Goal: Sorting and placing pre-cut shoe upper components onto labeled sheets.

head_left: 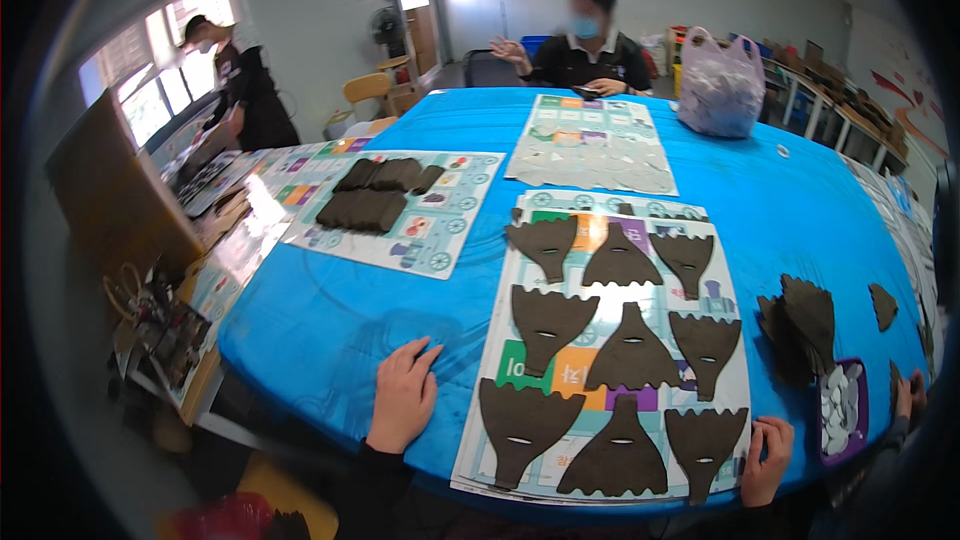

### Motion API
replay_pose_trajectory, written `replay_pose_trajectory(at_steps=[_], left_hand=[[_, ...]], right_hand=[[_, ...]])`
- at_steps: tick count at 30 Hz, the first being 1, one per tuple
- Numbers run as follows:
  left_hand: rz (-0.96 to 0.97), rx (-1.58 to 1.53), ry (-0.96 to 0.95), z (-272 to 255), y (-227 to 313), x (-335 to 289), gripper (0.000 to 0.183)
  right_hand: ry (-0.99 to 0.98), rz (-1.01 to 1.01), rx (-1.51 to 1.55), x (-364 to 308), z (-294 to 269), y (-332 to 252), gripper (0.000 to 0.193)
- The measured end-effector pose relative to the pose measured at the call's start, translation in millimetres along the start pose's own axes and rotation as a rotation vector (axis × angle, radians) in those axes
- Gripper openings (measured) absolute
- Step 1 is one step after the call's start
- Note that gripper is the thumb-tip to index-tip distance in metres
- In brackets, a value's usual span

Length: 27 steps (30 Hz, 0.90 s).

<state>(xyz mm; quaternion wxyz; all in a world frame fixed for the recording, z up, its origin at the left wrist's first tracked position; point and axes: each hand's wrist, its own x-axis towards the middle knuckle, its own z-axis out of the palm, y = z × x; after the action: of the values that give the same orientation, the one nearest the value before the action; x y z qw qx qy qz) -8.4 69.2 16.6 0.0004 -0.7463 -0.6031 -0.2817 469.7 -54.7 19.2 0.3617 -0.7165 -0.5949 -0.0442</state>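
Observation:
My left hand (403, 397) rests on the blue-covered table (400, 310), fingers stretched forward and nothing held. To its right lies a stack of printed sheets (480, 420), spread with rows of dark brown, fan-shaped pieces with scalloped edges and a small slit. One such fan-shaped piece (707, 440) at the near right corner is beside my right hand (767, 460). That hand lies at the sheets' right edge by the table's rim, fingers loosely extended; I see nothing in it.
Dark brown pieces are piled (800, 325) at the right, behind a purple basket (864, 410) of white pieces. Another person's hand (910, 395) is beside it. Left is a sheet (430, 250) bearing brown stacks. A plastic bag (720, 90) stands far off; a person (590, 50) sits opposite.

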Motion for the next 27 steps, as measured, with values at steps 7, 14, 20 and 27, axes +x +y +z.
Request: replay_pose_trajectory(at_steps=[7,14,20,27], left_hand=[[0.037,0.002,0.020,5.2,-4.6,0.3,0.038],[0.022,0.006,0.022,4.3,-2.5,-0.3,0.038],[0.027,0.005,0.028,5.0,-2.7,0.0,0.038],[0.028,0.013,0.024,6.0,-4.6,-0.1,0.038]], right_hand=[[-0.002,0.000,-0.006,-3.6,0.7,6.7,0.016],[0.002,-0.015,-0.013,-1.6,1.2,5.1,0.016],[0.006,-0.025,-0.017,-2.4,1.7,8.4,0.015],[0.012,-0.019,-0.002,-2.7,3.0,9.8,0.014]])
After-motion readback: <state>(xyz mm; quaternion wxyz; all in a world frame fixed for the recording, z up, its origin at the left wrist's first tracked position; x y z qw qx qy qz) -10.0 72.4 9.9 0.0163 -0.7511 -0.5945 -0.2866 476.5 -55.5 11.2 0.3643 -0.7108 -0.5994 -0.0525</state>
